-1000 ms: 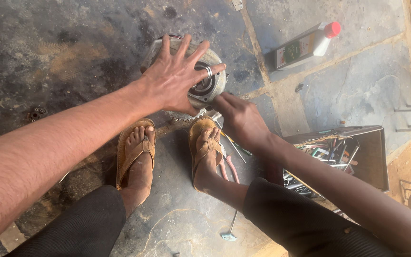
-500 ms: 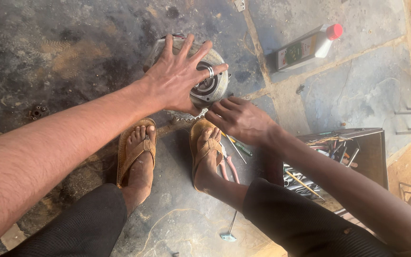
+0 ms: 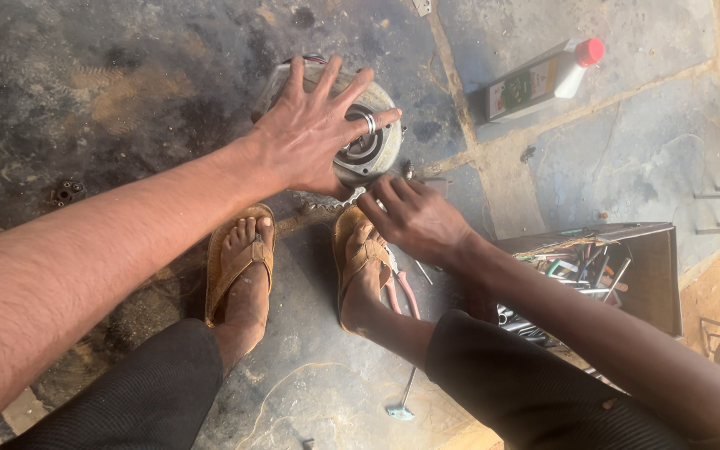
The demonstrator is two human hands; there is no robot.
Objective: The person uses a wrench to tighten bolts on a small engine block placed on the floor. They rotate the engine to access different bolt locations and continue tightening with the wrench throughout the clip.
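Left hand (image 3: 314, 137) flat, fingers splayed, gripping nothing, on round metal hub (image 3: 374, 150) on the floor; right hand (image 3: 414, 218) fingers curled at hub's sprocket edge, hold unclear; grey bottle (image 3: 543, 79), red cap, green label, lies upper right

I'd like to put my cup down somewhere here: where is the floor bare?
Bare floor lies left of the round metal housing under the left hand, and right of the bottle, above the toolbox. It is crowded around the right hand, the sandalled feet and the pliers.
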